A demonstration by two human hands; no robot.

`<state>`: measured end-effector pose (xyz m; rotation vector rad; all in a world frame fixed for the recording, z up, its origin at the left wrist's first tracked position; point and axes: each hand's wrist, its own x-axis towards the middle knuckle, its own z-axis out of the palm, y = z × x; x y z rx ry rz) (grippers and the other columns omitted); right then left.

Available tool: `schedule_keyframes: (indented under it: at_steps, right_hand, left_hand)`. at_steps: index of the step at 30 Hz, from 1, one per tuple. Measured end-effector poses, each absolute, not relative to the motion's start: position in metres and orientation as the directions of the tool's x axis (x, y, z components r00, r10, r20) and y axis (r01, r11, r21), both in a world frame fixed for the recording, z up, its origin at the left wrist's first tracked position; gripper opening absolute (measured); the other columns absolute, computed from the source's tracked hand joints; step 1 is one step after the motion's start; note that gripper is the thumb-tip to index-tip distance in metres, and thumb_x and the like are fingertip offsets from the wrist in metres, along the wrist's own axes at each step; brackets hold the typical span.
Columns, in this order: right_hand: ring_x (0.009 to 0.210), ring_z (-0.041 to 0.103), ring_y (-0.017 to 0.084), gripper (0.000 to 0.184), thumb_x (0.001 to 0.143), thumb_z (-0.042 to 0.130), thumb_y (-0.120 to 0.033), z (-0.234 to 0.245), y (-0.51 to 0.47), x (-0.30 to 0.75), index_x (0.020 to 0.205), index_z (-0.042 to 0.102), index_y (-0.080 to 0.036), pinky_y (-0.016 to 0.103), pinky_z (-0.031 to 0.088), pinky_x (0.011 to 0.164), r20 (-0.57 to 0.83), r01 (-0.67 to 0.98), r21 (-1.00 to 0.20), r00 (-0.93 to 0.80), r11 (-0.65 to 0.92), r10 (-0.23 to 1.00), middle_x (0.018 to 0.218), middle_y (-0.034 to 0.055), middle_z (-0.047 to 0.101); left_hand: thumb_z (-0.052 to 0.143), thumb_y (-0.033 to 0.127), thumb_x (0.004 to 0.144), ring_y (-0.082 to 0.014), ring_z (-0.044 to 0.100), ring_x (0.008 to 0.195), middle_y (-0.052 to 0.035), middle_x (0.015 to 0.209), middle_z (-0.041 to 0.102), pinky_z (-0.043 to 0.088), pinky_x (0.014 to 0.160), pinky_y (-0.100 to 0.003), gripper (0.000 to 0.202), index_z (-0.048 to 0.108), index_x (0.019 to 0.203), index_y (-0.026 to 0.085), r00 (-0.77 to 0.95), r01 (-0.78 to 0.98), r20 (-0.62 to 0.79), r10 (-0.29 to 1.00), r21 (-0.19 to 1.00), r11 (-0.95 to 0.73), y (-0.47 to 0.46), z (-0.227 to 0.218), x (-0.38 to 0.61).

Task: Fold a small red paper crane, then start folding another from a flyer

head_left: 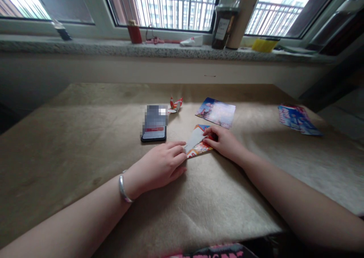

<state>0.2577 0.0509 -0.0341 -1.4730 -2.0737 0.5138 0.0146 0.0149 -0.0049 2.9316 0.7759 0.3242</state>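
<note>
- Head view: paper (199, 146) lies just right of the phone (154, 123), one white flap folded over.
- Left hand (159, 167) fingers pinch its near corner; right hand (224, 140) fingers press it flat.
- Sheet (216, 112) further right: unfolded.

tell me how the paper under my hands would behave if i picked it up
Probably floppy: the paper is thin enough that a flap is folded over, white side up, at the left hand. Likely very light, so it may shift easily; the right hand presses it flat. The fuzzy table cover may grip it a little.
</note>
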Motion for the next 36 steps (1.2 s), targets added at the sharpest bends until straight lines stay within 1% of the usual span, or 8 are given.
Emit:
schedule_keyframes:
  at_steps: [3, 6, 9, 16, 21, 25, 31, 36]
  right_hand:
    - [0.066, 0.053, 0.014, 0.011, 0.075, 0.063, -0.020, -0.036, 0.052, 0.257, 0.085, 0.062, -0.018, 0.026, 0.040, 0.062, 0.236, 0.754, -0.548, -0.275, 0.361, 0.932, 0.075, 0.0014, 0.062]
    - [0.069, 0.054, 0.015, 0.011, 0.075, 0.064, -0.022, -0.033, 0.051, 0.259, 0.085, 0.062, -0.019, 0.027, 0.040, 0.063, 0.241, 0.792, -0.484, -0.288, 0.372, 0.927, 0.078, 0.0025, 0.063]
    - [0.067, 0.054, 0.015, 0.011, 0.075, 0.064, -0.025, -0.031, 0.050, 0.261, 0.085, 0.062, -0.019, 0.026, 0.039, 0.061, 0.215, 0.807, -0.482, -0.268, 0.341, 0.939, 0.077, 0.0022, 0.063]
    - [0.066, 0.054, 0.015, 0.009, 0.079, 0.058, -0.022, -0.032, 0.050, 0.266, 0.087, 0.059, -0.019, 0.026, 0.039, 0.060, 0.179, 0.779, -0.551, -0.239, 0.299, 0.954, 0.076, 0.0015, 0.062]
    - [0.067, 0.053, 0.015, 0.011, 0.079, 0.059, -0.022, -0.033, 0.051, 0.265, 0.089, 0.057, -0.019, 0.026, 0.039, 0.061, 0.187, 0.800, -0.524, -0.226, 0.292, 0.956, 0.078, 0.0020, 0.061]
    - [0.068, 0.053, 0.016, 0.011, 0.079, 0.060, -0.021, -0.034, 0.052, 0.264, 0.089, 0.057, -0.019, 0.027, 0.039, 0.063, 0.188, 0.809, -0.516, -0.215, 0.283, 0.958, 0.079, 0.0023, 0.061]
    - [0.070, 0.052, 0.015, 0.004, 0.079, 0.060, -0.020, -0.035, 0.054, 0.267, 0.076, 0.058, -0.018, 0.026, 0.038, 0.062, 0.236, 0.806, -0.488, -0.248, 0.335, 0.940, 0.079, 0.0026, 0.059]
    - [0.067, 0.053, 0.015, 0.007, 0.080, 0.060, -0.024, -0.034, 0.055, 0.272, 0.077, 0.062, -0.018, 0.027, 0.041, 0.062, 0.205, 0.778, -0.556, -0.213, 0.293, 0.955, 0.074, 0.0024, 0.061]
  left_hand:
    - [0.049, 0.023, 0.088, -0.0256, 0.045, 0.123, -0.0126, 0.111, 0.058, 0.047, 0.097, -0.040, 0.017, 0.055, 0.102, 0.014, 0.849, 0.469, 0.190, 0.493, 0.156, -0.869, 0.015, -0.008, 0.015]
    - [0.048, 0.024, 0.089, -0.0249, 0.053, 0.114, -0.0150, 0.123, 0.052, 0.050, 0.091, -0.039, 0.032, 0.048, 0.119, 0.014, 0.844, 0.481, 0.181, 0.504, 0.158, -0.862, 0.015, -0.012, 0.015]
    - [0.048, 0.024, 0.089, -0.0244, 0.055, 0.109, -0.0142, 0.123, 0.052, 0.051, 0.089, -0.039, 0.041, 0.043, 0.130, 0.016, 0.852, 0.473, 0.167, 0.496, 0.157, -0.867, 0.015, -0.013, 0.015]
    - [0.050, 0.025, 0.089, -0.0225, 0.041, 0.127, -0.0080, 0.137, 0.047, 0.038, 0.105, -0.039, 0.044, 0.043, 0.133, 0.018, 0.864, 0.449, 0.163, 0.476, 0.175, -0.876, 0.016, -0.014, 0.016]
    - [0.053, 0.031, 0.088, -0.0233, 0.040, 0.127, -0.0087, 0.137, 0.047, 0.038, 0.105, -0.039, 0.050, 0.041, 0.134, 0.017, 0.856, 0.476, 0.131, 0.500, 0.175, -0.862, 0.016, -0.012, 0.018]
    - [0.050, 0.031, 0.089, -0.0238, 0.041, 0.126, -0.0086, 0.137, 0.047, 0.038, 0.104, -0.039, 0.050, 0.038, 0.136, 0.018, 0.857, 0.477, 0.132, 0.498, 0.160, -0.864, 0.015, -0.014, 0.020]
    - [0.047, 0.032, 0.090, -0.0236, 0.040, 0.127, -0.0058, 0.140, 0.044, 0.035, 0.106, -0.039, 0.049, 0.038, 0.137, 0.019, 0.846, 0.506, 0.131, 0.517, 0.111, -0.855, 0.013, -0.017, 0.022]
    - [0.047, 0.031, 0.090, -0.0220, 0.037, 0.129, -0.0032, 0.143, 0.041, 0.032, 0.108, -0.038, 0.050, 0.036, 0.138, 0.019, 0.839, 0.519, 0.117, 0.532, 0.119, -0.846, 0.012, -0.018, 0.023]
